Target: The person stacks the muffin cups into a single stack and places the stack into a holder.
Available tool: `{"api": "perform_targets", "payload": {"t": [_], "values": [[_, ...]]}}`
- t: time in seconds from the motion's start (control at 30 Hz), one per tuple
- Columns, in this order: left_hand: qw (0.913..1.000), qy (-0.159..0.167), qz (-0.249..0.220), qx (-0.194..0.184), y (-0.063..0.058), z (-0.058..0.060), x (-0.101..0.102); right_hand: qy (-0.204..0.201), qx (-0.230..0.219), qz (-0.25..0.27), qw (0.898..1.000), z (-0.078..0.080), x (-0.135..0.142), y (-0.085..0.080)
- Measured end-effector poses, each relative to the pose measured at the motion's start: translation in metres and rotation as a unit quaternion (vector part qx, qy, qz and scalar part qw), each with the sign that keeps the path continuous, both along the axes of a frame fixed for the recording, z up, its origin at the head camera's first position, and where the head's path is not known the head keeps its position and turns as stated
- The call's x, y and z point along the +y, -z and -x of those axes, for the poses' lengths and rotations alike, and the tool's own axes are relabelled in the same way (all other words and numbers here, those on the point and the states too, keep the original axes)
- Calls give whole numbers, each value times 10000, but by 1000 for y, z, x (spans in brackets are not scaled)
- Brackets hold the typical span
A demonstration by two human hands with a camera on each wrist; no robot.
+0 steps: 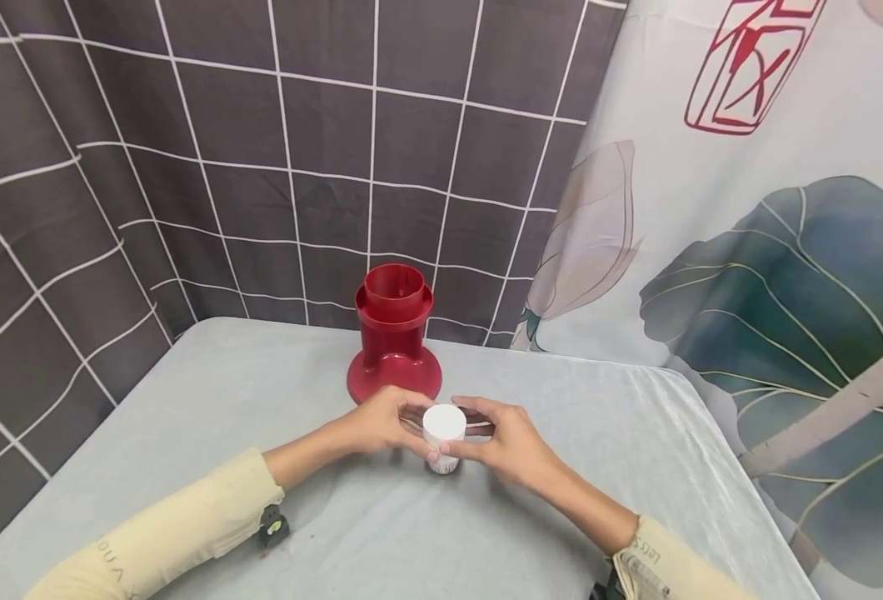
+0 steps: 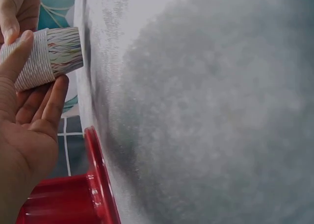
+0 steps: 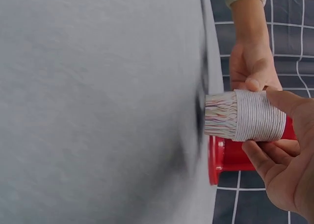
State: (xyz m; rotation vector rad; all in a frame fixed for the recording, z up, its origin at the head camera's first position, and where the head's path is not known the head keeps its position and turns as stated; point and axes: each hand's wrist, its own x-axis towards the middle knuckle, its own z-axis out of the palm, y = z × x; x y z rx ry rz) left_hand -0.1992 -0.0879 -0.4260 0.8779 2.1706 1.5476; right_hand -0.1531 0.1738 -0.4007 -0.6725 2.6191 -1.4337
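Observation:
A stack of nested paper cups (image 1: 444, 446) is held between both hands over the cloth-covered table. White ridged rims (image 3: 260, 115) make up its wider upper part, and the lower cup wall (image 2: 65, 48) carries thin coloured lines. The left hand (image 1: 385, 422) grips one side with thumb and fingers. From the other side the right hand (image 1: 509, 440) grips it, thumb in front and fingers behind. The stack is upright, narrow end down; I cannot tell whether it touches the cloth. Just behind the hands stands a red plastic tube-like holder (image 1: 394, 333) on a round base.
A pale grey cloth covers the table (image 1: 261, 375). Behind and to the left hangs a dark curtain (image 1: 329, 125) with white grid lines. A white curtain with a leaf print (image 1: 786, 275) hangs at the right.

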Motion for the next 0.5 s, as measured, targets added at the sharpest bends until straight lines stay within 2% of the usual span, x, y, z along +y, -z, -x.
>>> {"api": "perform_targets", "payload": {"t": [0.23, 0.5], "values": [[9995, -200, -212, -113, -13, -1, -4, 8, -147, 89, 9999, 5, -3, -14], [9993, -356, -125, 66, -28, -1, -9, 43, -155, 212, 9996, 10, -7, -29]]}}
